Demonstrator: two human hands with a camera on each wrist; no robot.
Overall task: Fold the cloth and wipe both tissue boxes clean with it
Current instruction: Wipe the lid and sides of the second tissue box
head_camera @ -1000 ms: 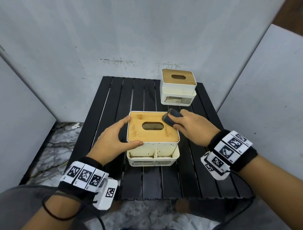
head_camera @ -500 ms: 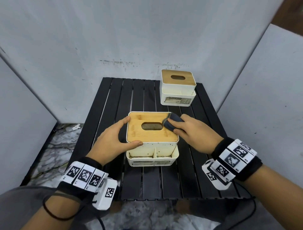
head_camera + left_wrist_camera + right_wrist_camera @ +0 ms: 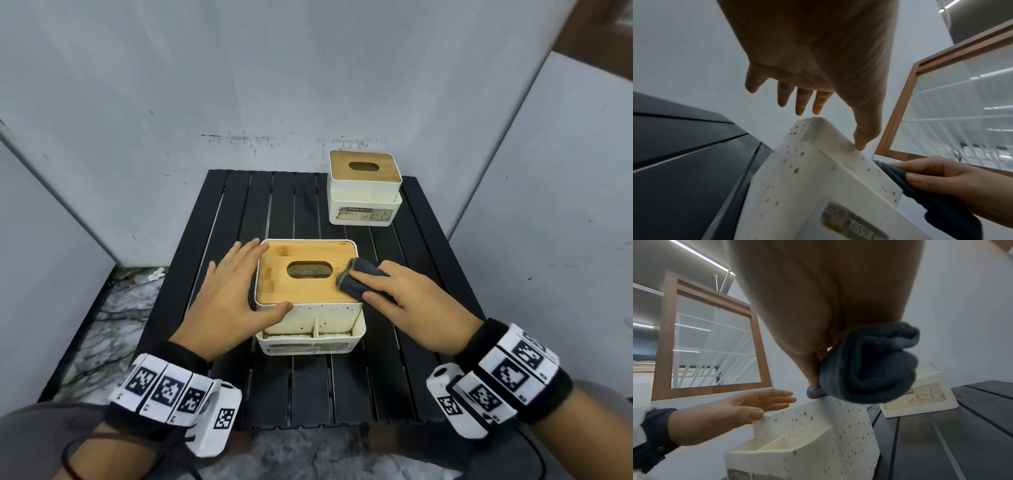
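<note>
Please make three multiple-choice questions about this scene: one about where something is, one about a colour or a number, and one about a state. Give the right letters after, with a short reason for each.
1. Where does the far tissue box stand?
A. the table's far right corner
B. on the floor
C. on top of the near box

2. What colour is the cloth?
A. white
B. dark blue-grey
C. red

3. How is the left hand?
A. curled into a fist
B. pinching the cloth
C. fingers straight along the near tissue box, thumb on its front wall

Answers:
1 A, the head view shows it at the far right of the black slatted table.
2 B, the right wrist view shows the bunched cloth dark blue-grey.
3 C, both wrist views show straight fingers; the right hand holds the cloth.
</note>
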